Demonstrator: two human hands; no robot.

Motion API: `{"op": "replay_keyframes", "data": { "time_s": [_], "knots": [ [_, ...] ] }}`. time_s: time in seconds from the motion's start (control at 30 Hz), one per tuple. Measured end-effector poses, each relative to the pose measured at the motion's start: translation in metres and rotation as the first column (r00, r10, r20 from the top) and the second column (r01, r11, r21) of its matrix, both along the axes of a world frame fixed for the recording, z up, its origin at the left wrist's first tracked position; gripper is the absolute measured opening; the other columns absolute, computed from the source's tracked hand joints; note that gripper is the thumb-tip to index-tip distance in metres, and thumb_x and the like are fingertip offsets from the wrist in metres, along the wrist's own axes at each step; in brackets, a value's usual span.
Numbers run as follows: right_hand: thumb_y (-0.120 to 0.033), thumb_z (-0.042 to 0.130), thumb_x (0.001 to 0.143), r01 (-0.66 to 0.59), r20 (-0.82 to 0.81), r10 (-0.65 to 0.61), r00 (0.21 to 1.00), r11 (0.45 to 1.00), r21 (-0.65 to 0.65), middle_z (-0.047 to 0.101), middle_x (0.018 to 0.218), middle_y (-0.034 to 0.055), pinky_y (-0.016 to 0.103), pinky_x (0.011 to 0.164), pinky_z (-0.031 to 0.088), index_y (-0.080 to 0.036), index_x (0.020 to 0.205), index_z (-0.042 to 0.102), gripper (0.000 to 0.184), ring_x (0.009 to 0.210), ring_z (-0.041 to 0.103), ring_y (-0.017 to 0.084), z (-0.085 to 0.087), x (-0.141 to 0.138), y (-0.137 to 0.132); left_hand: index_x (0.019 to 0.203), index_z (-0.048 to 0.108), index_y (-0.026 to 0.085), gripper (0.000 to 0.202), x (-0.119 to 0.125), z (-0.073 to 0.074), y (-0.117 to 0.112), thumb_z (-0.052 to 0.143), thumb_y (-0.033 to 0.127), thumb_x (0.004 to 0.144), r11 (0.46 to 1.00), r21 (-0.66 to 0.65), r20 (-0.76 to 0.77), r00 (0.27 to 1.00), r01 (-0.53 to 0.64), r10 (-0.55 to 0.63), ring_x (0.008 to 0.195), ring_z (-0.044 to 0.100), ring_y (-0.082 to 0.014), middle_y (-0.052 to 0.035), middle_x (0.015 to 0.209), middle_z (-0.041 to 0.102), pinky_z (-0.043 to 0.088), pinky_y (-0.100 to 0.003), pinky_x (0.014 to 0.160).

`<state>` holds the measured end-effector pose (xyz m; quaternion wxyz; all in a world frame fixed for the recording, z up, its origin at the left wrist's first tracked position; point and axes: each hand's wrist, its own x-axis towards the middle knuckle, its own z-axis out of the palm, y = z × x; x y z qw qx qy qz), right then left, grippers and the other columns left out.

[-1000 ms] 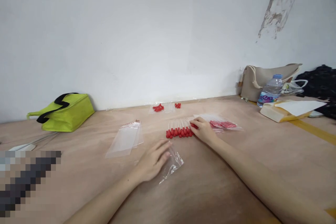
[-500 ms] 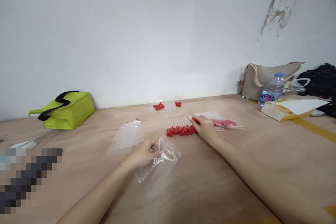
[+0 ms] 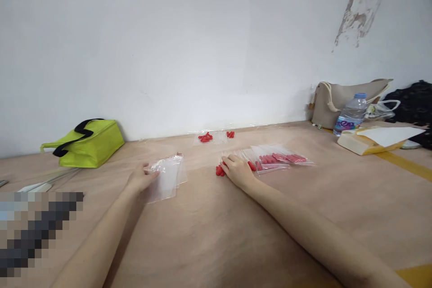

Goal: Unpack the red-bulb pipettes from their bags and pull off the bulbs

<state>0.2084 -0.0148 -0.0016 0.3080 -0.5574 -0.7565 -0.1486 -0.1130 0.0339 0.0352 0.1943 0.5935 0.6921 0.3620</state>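
Observation:
My left hand [image 3: 143,177] rests at the left edge of a stack of clear zip-lock bags [image 3: 165,186]. Its thumb lies over the top bag, apart from the fingers. Over a row of small red pieces [image 3: 220,170] my right hand [image 3: 238,171] is bent, with its fingertips on a red piece at the far side. Most of that row is hidden beneath the hand. Just to its right lie flat clear bags with red pieces inside [image 3: 268,159], overlapping each other.
By the wall lie two small groups of red pieces [image 3: 205,137] on clear plastic. A lime-green bag [image 3: 91,146] stands at left. A beige handbag [image 3: 326,112], a water bottle [image 3: 349,114] and an open paper box [image 3: 357,141] are at right.
My left hand has moved left from the middle to the bag stack; the crumpled clear bag it held is gone from the middle. My right hand has shifted left along the red row.

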Motion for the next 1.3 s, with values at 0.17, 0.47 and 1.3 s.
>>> {"op": "replay_keyframes", "data": {
  "time_s": [0.17,0.47,1.3],
  "knots": [
    [-0.027,0.043,0.087,0.005,-0.022,-0.004,1.0,0.999,0.046,0.062,0.079,0.0046,0.025,0.067,0.032,-0.018,0.09,0.062,0.021,0.074,0.053,0.014,0.005,0.007,-0.001,0.103,0.051,0.015,0.053,0.027,0.013,-0.015,0.069,0.032,0.056,0.966,0.258,-0.089,0.996,0.01,0.014,0.123,0.021,-0.0446,-0.0181,0.127,0.035,0.019,-0.057,0.097],
    [-0.033,0.043,0.086,0.007,0.038,-0.011,0.999,0.993,0.119,0.063,0.082,0.0059,0.036,0.075,0.023,-0.022,0.085,0.064,0.025,0.083,0.047,0.019,0.015,-0.027,0.001,0.119,0.046,0.016,0.046,0.144,-0.035,-0.024,0.037,0.046,0.085,0.924,0.087,0.58,0.735,0.373,-0.351,0.11,0.051,-0.0205,-0.0131,0.119,0.053,0.042,-0.033,0.092],
    [-0.027,0.051,0.073,0.084,0.2,-0.063,0.978,0.992,-0.099,0.06,0.096,0.0056,0.033,0.076,0.029,-0.023,0.105,0.061,0.033,0.091,0.048,0.021,0.005,0.147,-0.06,0.13,0.027,0.016,0.05,0.175,-0.048,-0.02,0.027,0.046,0.09,0.867,0.103,0.708,0.576,0.487,-0.408,0.124,0.036,-0.0184,-0.015,0.135,0.032,0.026,-0.034,0.105]
  ]
}}
